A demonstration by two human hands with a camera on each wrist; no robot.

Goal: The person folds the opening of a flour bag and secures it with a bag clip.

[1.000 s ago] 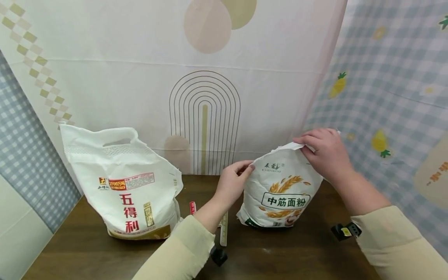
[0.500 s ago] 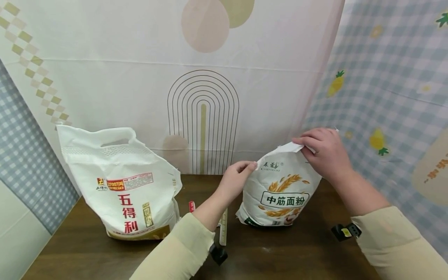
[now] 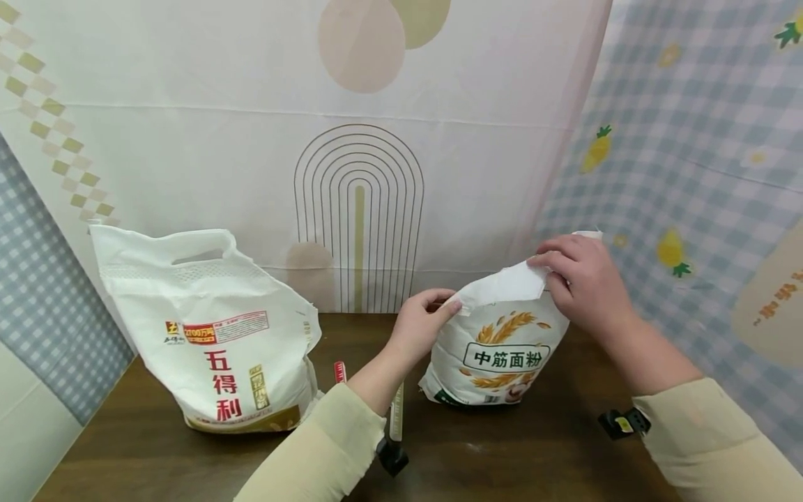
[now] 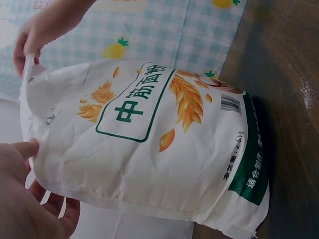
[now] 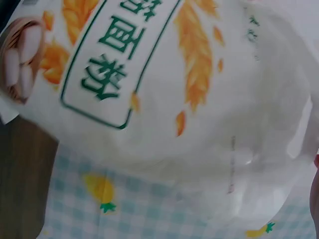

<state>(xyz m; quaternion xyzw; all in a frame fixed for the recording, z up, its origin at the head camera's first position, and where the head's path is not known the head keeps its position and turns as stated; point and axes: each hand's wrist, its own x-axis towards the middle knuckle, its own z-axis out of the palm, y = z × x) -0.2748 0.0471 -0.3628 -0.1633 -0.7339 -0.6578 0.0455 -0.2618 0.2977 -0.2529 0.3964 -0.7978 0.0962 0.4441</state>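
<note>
A white flour bag [image 3: 502, 335] with wheat-ear print and green lettering stands upright on the table in the head view. Its top edge is folded forward as a white flap [image 3: 508, 284] over the upper front. At the top left corner my left hand [image 3: 422, 324] pinches the edge between thumb and fingers. My right hand [image 3: 583, 286] grips the top toward its right corner, a tip of the bag sticking up behind the knuckles. From the left wrist view, both hands hold the top, and the barcode [image 4: 231, 103] shows low on the front.
A larger white flour bag [image 3: 232, 348] with red lettering and a cut-out handle stands to the left. Between the bags, a slim beige strip [image 3: 396, 415] and a red-ended strip [image 3: 340, 371] lie on the brown table [image 3: 502, 453], partly behind my left forearm.
The top edge of the wheat-print bag has folded forward and down, covering the small green logo. My right hand has tipped slightly forward with it; my left hand keeps its pinch.
</note>
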